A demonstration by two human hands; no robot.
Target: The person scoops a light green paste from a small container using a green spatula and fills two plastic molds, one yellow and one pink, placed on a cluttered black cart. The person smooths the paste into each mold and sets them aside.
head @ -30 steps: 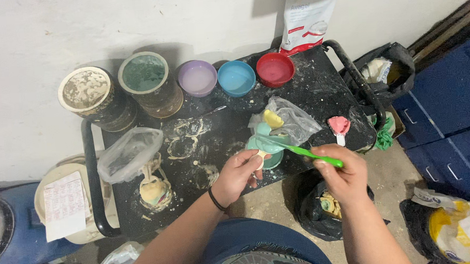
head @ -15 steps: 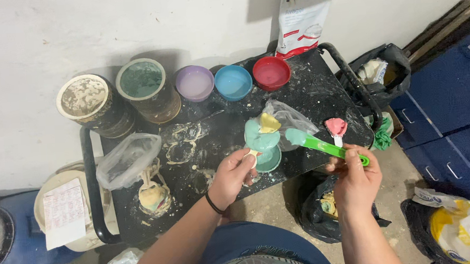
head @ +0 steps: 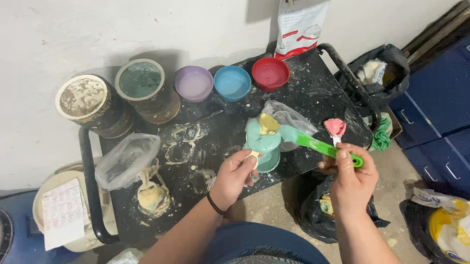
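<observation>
My left hand (head: 233, 176) grips the stem of a teal, paste-coated mould (head: 263, 141) with a yellow patch on top, held over the front edge of a black, stained cart top (head: 213, 130). My right hand (head: 350, 177) holds a green spatula (head: 324, 147) by its handle. The spatula's blade presses against the teal mass on the mould's right side. A clear plastic bag (head: 290, 121) lies just behind the mould.
Purple (head: 193, 83), blue (head: 232, 83) and red bowls (head: 270, 73) line the cart's back edge, beside two dirty tubs (head: 141, 88). A pink-coated piece (head: 334, 128) sits right. A bagged mould (head: 141, 174) stands left. Black bin bags (head: 314, 213) and blue drawers (head: 448, 110) are at right.
The mould has been lifted and turned slightly in my left hand. My right hand has shifted right and the spatula now lies against the mould's right side.
</observation>
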